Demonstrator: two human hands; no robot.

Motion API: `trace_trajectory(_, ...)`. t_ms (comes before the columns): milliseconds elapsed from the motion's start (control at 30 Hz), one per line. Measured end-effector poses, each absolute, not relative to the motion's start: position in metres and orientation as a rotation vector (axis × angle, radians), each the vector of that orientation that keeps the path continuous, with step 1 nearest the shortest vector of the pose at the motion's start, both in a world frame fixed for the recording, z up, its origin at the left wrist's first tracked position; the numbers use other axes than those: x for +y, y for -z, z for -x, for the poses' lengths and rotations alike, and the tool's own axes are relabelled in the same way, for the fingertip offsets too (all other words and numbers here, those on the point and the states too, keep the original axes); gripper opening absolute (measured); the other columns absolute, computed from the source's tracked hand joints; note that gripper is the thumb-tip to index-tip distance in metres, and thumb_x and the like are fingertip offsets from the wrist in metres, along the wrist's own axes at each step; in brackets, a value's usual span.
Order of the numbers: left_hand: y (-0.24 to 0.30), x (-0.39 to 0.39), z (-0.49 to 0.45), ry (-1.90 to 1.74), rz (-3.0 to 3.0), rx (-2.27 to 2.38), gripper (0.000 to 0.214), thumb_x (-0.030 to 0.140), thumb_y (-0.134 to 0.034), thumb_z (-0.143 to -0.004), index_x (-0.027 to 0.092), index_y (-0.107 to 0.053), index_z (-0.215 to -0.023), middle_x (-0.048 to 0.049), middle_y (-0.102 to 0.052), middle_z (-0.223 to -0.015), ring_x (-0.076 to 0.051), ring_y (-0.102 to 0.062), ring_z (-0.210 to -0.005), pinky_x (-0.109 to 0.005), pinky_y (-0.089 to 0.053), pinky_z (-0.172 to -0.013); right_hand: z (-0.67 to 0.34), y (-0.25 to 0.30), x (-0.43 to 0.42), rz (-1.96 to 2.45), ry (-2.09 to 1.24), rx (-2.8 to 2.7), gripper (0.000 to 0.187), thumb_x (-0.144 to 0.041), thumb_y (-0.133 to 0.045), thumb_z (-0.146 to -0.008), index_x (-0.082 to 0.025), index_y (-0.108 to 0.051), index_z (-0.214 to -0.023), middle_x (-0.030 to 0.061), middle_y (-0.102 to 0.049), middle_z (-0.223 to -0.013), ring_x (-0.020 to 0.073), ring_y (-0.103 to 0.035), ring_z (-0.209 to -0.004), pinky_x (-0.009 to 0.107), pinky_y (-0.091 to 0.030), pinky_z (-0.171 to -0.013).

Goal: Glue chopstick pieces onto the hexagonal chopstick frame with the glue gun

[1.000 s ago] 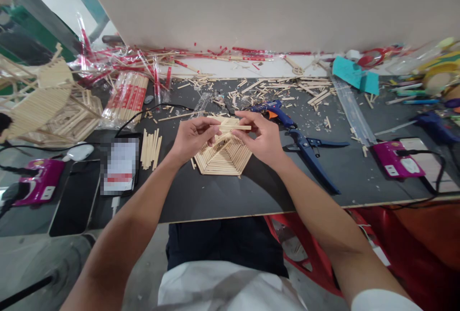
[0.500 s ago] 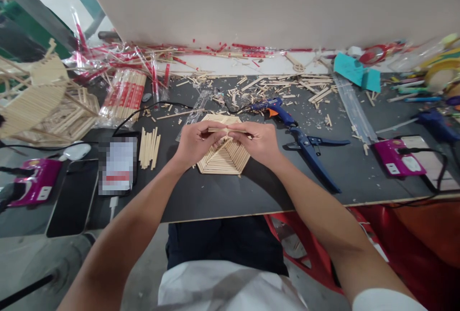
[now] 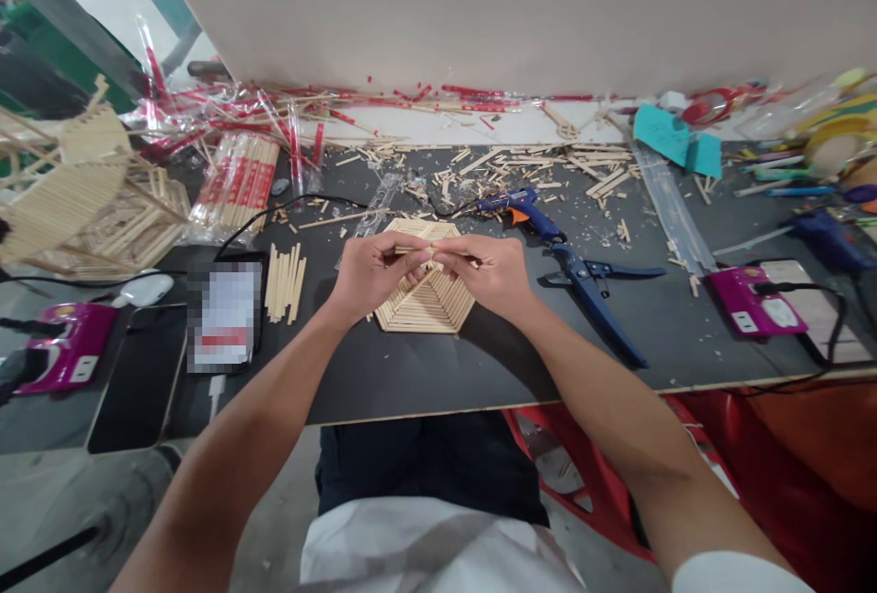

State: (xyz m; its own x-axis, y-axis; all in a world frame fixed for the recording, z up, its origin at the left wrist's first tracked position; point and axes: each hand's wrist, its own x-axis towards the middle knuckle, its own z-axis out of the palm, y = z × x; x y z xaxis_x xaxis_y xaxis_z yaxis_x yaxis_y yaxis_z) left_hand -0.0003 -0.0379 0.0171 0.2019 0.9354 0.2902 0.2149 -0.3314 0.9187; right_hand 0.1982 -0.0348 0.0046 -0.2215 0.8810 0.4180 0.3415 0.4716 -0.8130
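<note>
My left hand (image 3: 375,271) and my right hand (image 3: 491,275) meet over the middle of a many-sided panel (image 3: 417,312) built from rows of thin wooden sticks. Thumbs and forefingers of both are closed in a pinch on thin pale wooden sticks (image 3: 430,250), held level just above the panel. Whether these are one stick or two joined pieces I cannot tell, since the fingers cover most of them. Ridges of sticks run from the panel's centre toward its corners. The panel's far part is partly hidden behind my hands.
Beyond the panel lie a blue glue gun (image 3: 522,209) and, to its right, blue cutters (image 3: 593,301). Cut sticks (image 3: 284,282) and phones (image 3: 225,314) are on the left. A stick model (image 3: 89,182) stands far left, near packaged chopsticks (image 3: 237,177). Scraps litter the back.
Both hands stay over the panel, with only a slight shift of fingers and held sticks. The view has turned a little, moving things on the right slightly left.
</note>
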Motion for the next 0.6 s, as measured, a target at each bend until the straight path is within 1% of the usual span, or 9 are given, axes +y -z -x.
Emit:
trace_trajectory(100,-0.013,-0.037,-0.001,-1.190,-1.667,1.117,0.024,0.039,-0.081,-0.084,0.017,-0.079,-0.092,-0.0022,-0.075,-0.065,-0.013,-0.071,-0.055,-0.021,-0.059,-0.055,-0.198,-0.002,-0.032,1.047,-0.735,-1.761,0.029,-0.051,-0.070,-0.092,-0.025,-0.082,-0.095,0.0029,-0.080,-0.077,0.0142,-0.070,-0.058,0.028,-0.057,-0.062)
trace_trajectory(200,-0.008,-0.035,-0.002,-1.228,-1.637,1.149,0.022,0.036,-0.082,-0.081,0.017,-0.078,-0.091,-0.0027,-0.077,-0.071,-0.013,-0.071,-0.056,-0.022,-0.059,-0.055,-0.198,0.001,-0.029,1.056,-0.784,-1.656,0.028,-0.048,-0.078,-0.086,-0.022,-0.081,-0.095,0.0036,-0.079,-0.079,0.0151,-0.071,-0.061,0.028,-0.057,-0.061)
trace_trajectory(267,-0.006,-0.034,-0.003,-1.239,-1.616,1.161,0.020,0.033,-0.082,-0.080,0.017,-0.078,-0.090,-0.0028,-0.078,-0.073,-0.013,-0.071,-0.056,-0.022,-0.059,-0.055,-0.198,0.001,-0.028,1.066,-0.840,-1.572,0.028,-0.047,-0.081,-0.082,-0.020,-0.079,-0.091,0.0018,-0.076,-0.071,0.0140,-0.068,-0.056,0.028,-0.055,-0.057)
trace_trajectory(333,-0.005,-0.033,-0.002,-1.234,-1.599,1.161,0.018,0.031,-0.081,-0.080,0.016,-0.079,-0.090,-0.0026,-0.077,-0.071,-0.013,-0.071,-0.055,-0.021,-0.058,-0.053,-0.198,0.000,-0.028,1.069,-0.889,-1.536,0.026,-0.045,-0.081,-0.082,-0.019,-0.077,-0.086,-0.0002,-0.072,-0.062,0.0126,-0.064,-0.051,0.027,-0.054,-0.055)
trace_trajectory(367,-0.005,-0.032,-0.002,-1.232,-1.601,1.155,0.017,0.030,-0.081,-0.080,0.016,-0.079,-0.089,-0.0027,-0.077,-0.070,-0.013,-0.070,-0.054,-0.021,-0.057,-0.052,-0.198,-0.001,-0.028,1.064,-0.911,-1.540,0.026,-0.044,-0.080,-0.083,-0.019,-0.077,-0.085,-0.0003,-0.071,-0.061,0.0125,-0.064,-0.051,0.027,-0.055,-0.055)
trace_trajectory(467,-0.006,-0.031,0.000,-1.217,-1.627,1.146,0.016,0.030,-0.081,-0.080,0.016,-0.079,-0.089,-0.0033,-0.077,-0.069,-0.012,-0.070,-0.053,-0.020,-0.055,-0.050,-0.199,-0.002,-0.027,1.029,-0.979,-1.587,0.029,-0.047,-0.077,-0.086,-0.018,-0.078,-0.088,0.0016,-0.073,-0.066,0.0131,-0.067,-0.055,0.028,-0.057,-0.058)
trace_trajectory(600,-0.006,-0.029,0.001,-1.186,-1.655,1.165,0.016,0.030,-0.080,-0.082,0.016,-0.080,-0.090,-0.0032,-0.075,-0.064,-0.012,-0.069,-0.051,-0.019,-0.055,-0.048,-0.204,-0.002,-0.025,0.991,-1.093,-1.602,0.038,-0.054,-0.072,-0.088,-0.017,-0.079,-0.095,0.0045,-0.076,-0.073,0.0155,-0.072,-0.063,0.032,-0.064,-0.065)
